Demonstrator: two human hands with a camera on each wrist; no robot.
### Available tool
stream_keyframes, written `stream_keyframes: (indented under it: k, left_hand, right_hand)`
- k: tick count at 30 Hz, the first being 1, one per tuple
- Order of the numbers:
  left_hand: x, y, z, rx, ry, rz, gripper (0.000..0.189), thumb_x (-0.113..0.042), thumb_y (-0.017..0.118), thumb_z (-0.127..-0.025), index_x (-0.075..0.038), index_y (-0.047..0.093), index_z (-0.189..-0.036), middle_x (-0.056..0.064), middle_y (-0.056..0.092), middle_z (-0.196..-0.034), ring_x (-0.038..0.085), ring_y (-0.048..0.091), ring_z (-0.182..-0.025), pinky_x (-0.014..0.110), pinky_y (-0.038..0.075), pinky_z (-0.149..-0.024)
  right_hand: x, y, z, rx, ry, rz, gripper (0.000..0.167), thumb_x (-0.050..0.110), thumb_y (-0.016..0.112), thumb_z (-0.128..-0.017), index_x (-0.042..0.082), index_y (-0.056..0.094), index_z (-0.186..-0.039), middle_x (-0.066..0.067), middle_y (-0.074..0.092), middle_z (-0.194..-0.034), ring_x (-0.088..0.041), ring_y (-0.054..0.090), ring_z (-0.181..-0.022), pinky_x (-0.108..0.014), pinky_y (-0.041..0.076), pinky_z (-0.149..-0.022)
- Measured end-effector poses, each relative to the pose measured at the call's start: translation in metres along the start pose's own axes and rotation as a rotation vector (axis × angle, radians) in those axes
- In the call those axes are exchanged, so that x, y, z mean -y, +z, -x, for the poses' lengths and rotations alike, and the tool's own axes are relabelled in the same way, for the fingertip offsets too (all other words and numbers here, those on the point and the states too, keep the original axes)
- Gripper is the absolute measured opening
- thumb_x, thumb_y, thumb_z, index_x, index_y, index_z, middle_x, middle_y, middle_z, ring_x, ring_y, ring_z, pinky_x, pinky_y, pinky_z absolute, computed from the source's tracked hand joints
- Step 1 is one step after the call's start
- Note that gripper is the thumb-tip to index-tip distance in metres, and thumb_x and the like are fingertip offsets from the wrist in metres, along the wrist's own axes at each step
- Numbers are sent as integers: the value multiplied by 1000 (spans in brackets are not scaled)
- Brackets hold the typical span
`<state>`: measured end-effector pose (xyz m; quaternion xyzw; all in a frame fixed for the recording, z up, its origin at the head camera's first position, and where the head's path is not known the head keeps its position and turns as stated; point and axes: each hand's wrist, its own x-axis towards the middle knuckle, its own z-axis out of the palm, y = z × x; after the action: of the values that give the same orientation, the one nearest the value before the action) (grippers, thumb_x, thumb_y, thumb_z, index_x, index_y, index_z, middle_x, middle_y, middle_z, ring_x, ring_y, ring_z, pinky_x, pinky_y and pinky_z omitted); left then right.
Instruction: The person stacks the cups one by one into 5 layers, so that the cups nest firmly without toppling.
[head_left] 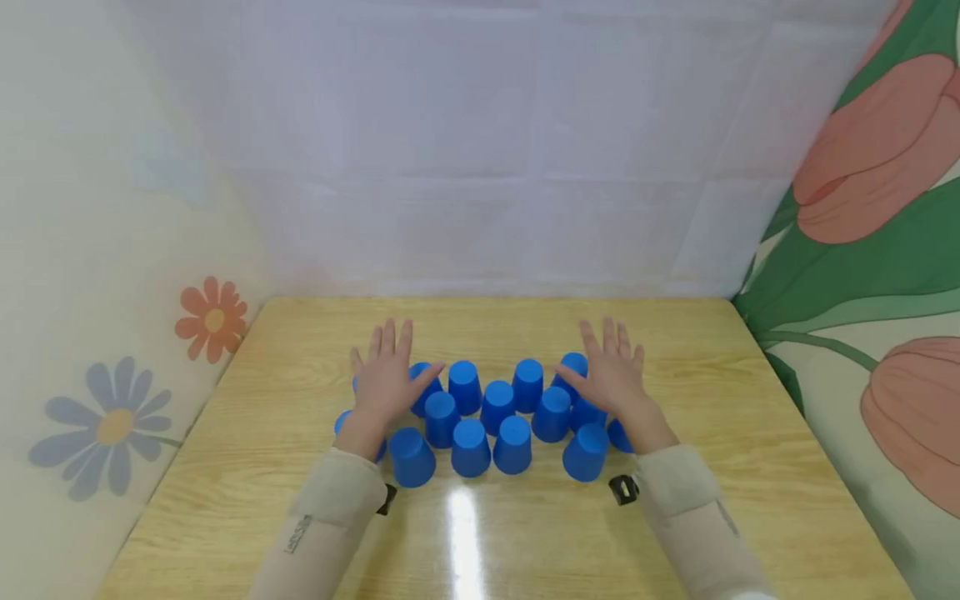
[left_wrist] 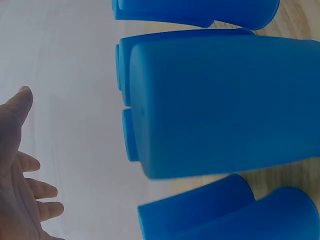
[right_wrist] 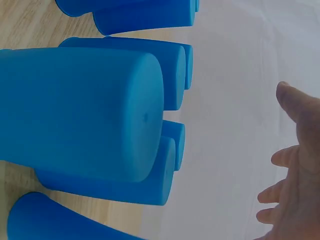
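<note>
Left grip [head_left: 385, 379] and right grip [head_left: 617, 379] hold nothing, fingers apart; tapered blue cups [head_left: 471, 451] stand mouth-down between and below them, probably for stability

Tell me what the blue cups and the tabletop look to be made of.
Blue cups: probably plastic, satin finish; the walls are smooth, evenly coloured, with a soft sheen.
Tabletop: wood or wood-look laminate, fairly glossy; it shows grain and reflects a bright streak. Which of the two, I cannot tell.

left hand [head_left: 385, 382] and right hand [head_left: 615, 380] well apart, fingers [head_left: 387, 340] straight and spread, thumbs [head_left: 429, 377] inward
</note>
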<state>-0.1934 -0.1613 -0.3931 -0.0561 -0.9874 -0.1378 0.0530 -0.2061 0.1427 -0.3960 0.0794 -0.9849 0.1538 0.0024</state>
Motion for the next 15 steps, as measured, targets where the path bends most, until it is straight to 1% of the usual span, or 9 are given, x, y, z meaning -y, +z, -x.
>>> stream_keyframes:
  k: [3,6,10,15]
  left_hand:
    - [8,1,3,-21,-21,40,83,-57,42,-81,-6,9,-139,22,6,-140,35,-1,-127,60,-6,-92]
    - [16,3,6,-15,-40,48,83,-57,41,-81,-6,10,-138,24,7,-139,36,1,-126,61,-7,-92]
    - [25,5,10,9,-64,43,84,-60,38,-80,-5,11,-138,25,7,-139,39,2,-125,62,-7,-90]
    - [36,8,20,4,-98,35,85,-59,40,-80,-3,13,-137,27,9,-137,42,5,-124,64,-5,-89]
  right_hand:
    - [-4,-1,5,6,22,-42,81,57,43,-81,16,5,-140,-21,-4,-140,-37,-9,-125,-60,-1,-93]
    - [-8,-1,10,3,35,-68,80,56,43,-81,16,6,-140,-22,-4,-140,-38,-8,-125,-61,-1,-93]
    - [-17,0,15,-16,35,-80,81,57,42,-81,13,8,-139,-24,-2,-139,-40,-6,-124,-62,0,-92]
    - [-29,2,21,-42,57,-101,81,56,44,-81,11,9,-139,-26,-2,-139,-41,-6,-124,-63,0,-91]
